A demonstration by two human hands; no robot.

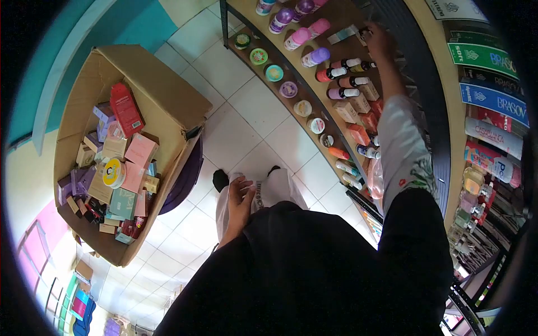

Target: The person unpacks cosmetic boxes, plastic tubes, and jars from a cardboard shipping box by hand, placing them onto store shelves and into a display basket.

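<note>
My right hand (379, 42) reaches to the back of the upper shelf, beside a small pale box (342, 35). Its fingers are partly hidden and dim, so what they hold cannot be made out. Near it stand dark bottles with white caps (351, 81) and small brown boxes (347, 112). My left hand (241, 204) is over my lap, fingers apart, with nothing in it. On the left, an open cardboard box (151, 89) holds several small cartons, a red package (126, 110) and a round yellow-and-white jar (114, 173).
Round jars (274, 73) line the lower shelf. Pink and purple bottles (297, 38) stand at the upper shelf's front edge. More boxes and packages (493, 101) fill a rack at the right. A purple tub (188, 179) sits beneath the cardboard box on the tiled floor (241, 129).
</note>
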